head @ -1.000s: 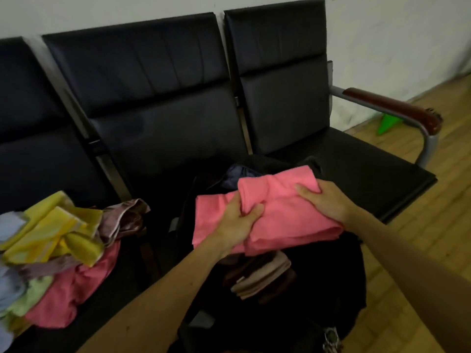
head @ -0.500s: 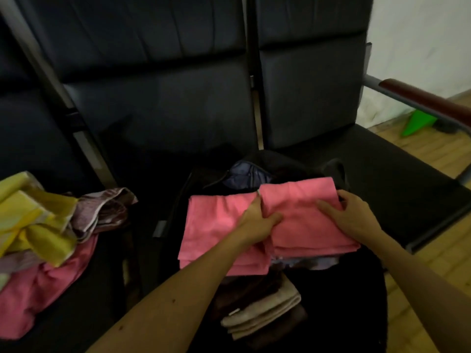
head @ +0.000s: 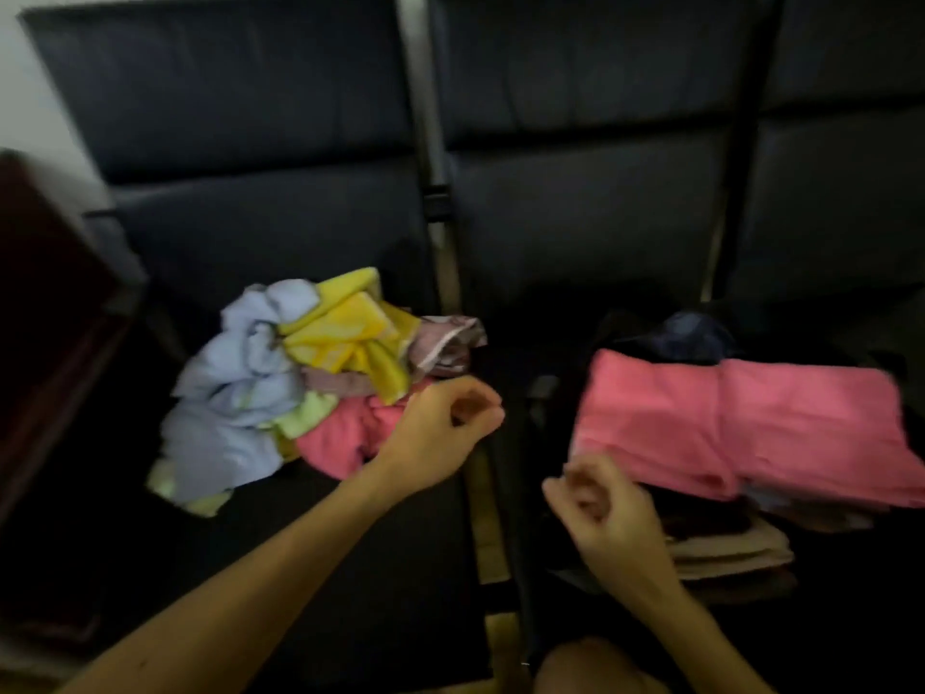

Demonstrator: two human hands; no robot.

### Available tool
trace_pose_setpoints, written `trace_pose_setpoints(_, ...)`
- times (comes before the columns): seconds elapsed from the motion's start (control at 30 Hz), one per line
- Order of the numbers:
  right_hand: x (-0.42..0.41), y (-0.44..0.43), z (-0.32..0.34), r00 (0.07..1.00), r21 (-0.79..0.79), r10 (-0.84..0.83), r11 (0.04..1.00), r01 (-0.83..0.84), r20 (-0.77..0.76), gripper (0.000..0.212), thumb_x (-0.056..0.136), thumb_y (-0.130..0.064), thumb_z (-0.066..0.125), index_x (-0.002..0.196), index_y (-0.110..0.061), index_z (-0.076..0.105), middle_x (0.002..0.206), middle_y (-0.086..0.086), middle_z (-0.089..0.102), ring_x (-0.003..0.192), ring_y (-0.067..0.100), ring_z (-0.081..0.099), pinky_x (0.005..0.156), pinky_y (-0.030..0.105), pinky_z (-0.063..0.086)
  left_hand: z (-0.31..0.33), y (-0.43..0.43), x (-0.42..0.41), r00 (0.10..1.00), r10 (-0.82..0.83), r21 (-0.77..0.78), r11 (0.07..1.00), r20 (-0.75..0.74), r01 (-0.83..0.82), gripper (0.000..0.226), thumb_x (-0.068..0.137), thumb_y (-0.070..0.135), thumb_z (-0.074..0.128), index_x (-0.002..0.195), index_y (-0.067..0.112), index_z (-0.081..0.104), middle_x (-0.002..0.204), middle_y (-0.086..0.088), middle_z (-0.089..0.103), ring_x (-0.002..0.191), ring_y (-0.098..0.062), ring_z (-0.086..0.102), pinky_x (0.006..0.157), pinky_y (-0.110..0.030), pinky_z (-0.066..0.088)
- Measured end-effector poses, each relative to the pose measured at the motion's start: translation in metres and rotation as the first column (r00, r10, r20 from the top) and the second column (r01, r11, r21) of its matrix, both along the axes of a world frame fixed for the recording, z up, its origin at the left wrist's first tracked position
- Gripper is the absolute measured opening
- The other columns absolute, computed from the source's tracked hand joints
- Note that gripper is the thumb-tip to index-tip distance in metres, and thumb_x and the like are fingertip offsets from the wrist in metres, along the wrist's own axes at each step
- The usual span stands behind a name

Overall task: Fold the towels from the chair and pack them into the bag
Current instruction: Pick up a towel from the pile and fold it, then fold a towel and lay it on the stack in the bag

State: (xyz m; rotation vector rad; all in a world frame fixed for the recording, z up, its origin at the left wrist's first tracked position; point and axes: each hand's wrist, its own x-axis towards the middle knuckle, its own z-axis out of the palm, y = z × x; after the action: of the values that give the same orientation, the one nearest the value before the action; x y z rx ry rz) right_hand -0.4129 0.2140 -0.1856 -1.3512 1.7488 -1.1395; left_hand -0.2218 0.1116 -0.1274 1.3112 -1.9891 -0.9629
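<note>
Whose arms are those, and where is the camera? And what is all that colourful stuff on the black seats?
There is no machine here. The arms belong to a person who wears a small camera on the head, so you see what they see when they look down. The left hand and the right hand are both empty, with fingers loosely curled. On the black chair at the left lies a messy pile of towels: blue, yellow, green and pink. At the right is a dark bag. A folded pink towel lies on top, over folded brown towels. The left hand is beside the messy pile, maybe going for the next towel. The picture is blurry, so I cannot tell if it touches one.
</note>
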Motion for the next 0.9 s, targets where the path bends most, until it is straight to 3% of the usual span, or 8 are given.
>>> trace_pose_setpoints(0.07, 0.074, -0.002, -0.006, 0.989, 0.085, 0.139, 0.986, -0.143, 0.048, 0.023, 0.083, -0.033, 0.076, 0.073, -0.022, 0.059, 0.065, -0.006, 0.065, 0.058, 0.006, 0.061, 0.059, 0.029, 0.051, -0.006, 0.021, 0.072, 0.989, 0.129, -0.024, 0.992, 0.074, -0.128, 0.006, 0.090, 0.024, 0.071, 0.091, 0.028, 0.067, 0.084, 0.015, 0.070, 0.079, 0.004, 0.064, 0.070, -0.010, 0.047)
trace_pose_setpoints(0.13, 0.129, -0.012, -0.008, 0.974, 0.172, 0.215, 0.959, -0.224, 0.068, 0.029, 0.085, -0.038, 0.073, 0.067, -0.020, 0.059, 0.061, -0.001, 0.063, 0.053, 0.007, 0.056, 0.056, 0.027, 0.046, -0.021, 0.034, 0.129, 0.956, 0.251, -0.035, 0.968, 0.151, -0.248, 0.005, 0.090, 0.032, 0.070, 0.086, 0.031, 0.067, 0.079, 0.014, 0.070, 0.075, 0.001, 0.064, 0.067, -0.020, 0.050)
trace_pose_setpoints(0.2, 0.175, -0.029, -0.007, 0.970, 0.188, 0.232, 0.952, -0.242, 0.073, 0.031, 0.086, -0.035, 0.072, 0.066, -0.015, 0.059, 0.061, 0.001, 0.064, 0.051, 0.008, 0.054, 0.054, 0.024, 0.044, -0.037, 0.036, 0.175, 0.912, 0.352, -0.052, 0.936, 0.212, -0.349, 0.011, 0.090, 0.035, 0.069, 0.083, 0.026, 0.068, 0.073, 0.012, 0.069, 0.067, -0.002, 0.063, 0.063, -0.028, 0.051)
trace_pose_setpoints(0.33, 0.247, -0.080, -0.018, 0.969, 0.197, 0.241, 0.949, -0.246, 0.051, 0.026, 0.084, -0.029, 0.073, 0.067, -0.015, 0.058, 0.062, -0.001, 0.065, 0.060, 0.012, 0.063, 0.063, 0.034, 0.050, -0.060, 0.013, 0.237, 0.850, 0.474, -0.070, 0.879, 0.230, -0.471, 0.007, 0.089, 0.028, 0.072, 0.090, 0.021, 0.071, 0.076, 0.011, 0.066, 0.073, -0.008, 0.064, 0.066, -0.031, 0.052)
trace_pose_setpoints(0.47, 0.300, -0.126, -0.051, 0.960, 0.292, 0.262, 0.915, -0.280, 0.100, 0.013, 0.084, -0.023, 0.073, 0.075, -0.020, 0.065, 0.067, -0.002, 0.069, 0.065, 0.016, 0.067, 0.065, 0.037, 0.055, -0.106, -0.014, 0.270, 0.787, 0.438, -0.042, 0.883, 0.435, -0.468, 0.025, 0.092, 0.028, 0.066, 0.113, 0.017, 0.066, 0.107, -0.002, 0.068, 0.100, -0.021, 0.064, 0.072, -0.030, 0.045)
trace_pose_setpoints(0.57, 0.336, -0.146, -0.081, 0.948, 0.389, 0.264, 0.866, -0.314, 0.179, 0.007, 0.087, -0.020, 0.070, 0.081, -0.018, 0.070, 0.069, 0.000, 0.069, 0.063, 0.015, 0.064, 0.061, 0.034, 0.050, -0.137, -0.027, 0.291, 0.745, 0.404, -0.039, 0.890, 0.532, -0.455, 0.023, 0.095, 0.025, 0.059, 0.115, 0.015, 0.063, 0.113, -0.007, 0.065, 0.105, -0.025, 0.061, 0.072, -0.036, 0.050)
trace_pose_setpoints(0.77, 0.362, -0.175, -0.124, 0.980, 0.492, 0.091, 0.855, -0.167, 0.175, 0.023, 0.082, -0.038, 0.074, 0.091, -0.018, 0.067, 0.083, 0.006, 0.073, 0.072, 0.024, 0.069, 0.066, 0.039, 0.055, -0.170, -0.042, 0.303, 0.741, 0.394, -0.091, 0.905, 0.543, -0.415, 0.037, 0.093, 0.030, 0.063, 0.129, 0.020, 0.058, 0.122, -0.005, 0.061, 0.119, -0.022, 0.054, 0.080, -0.035, 0.050)
trace_pose_setpoints(0.9, 0.361, -0.182, -0.137, 0.981, 0.505, 0.166, 0.841, -0.196, 0.105, 0.022, 0.084, -0.037, 0.071, 0.089, -0.017, 0.066, 0.086, 0.004, 0.071, 0.083, 0.030, 0.070, 0.074, 0.043, 0.056, -0.179, -0.045, 0.301, 0.749, 0.408, -0.126, 0.905, 0.521, -0.406, 0.035, 0.091, 0.034, 0.066, 0.123, 0.019, 0.060, 0.116, -0.002, 0.063, 0.114, -0.021, 0.056, 0.077, -0.035, 0.049)
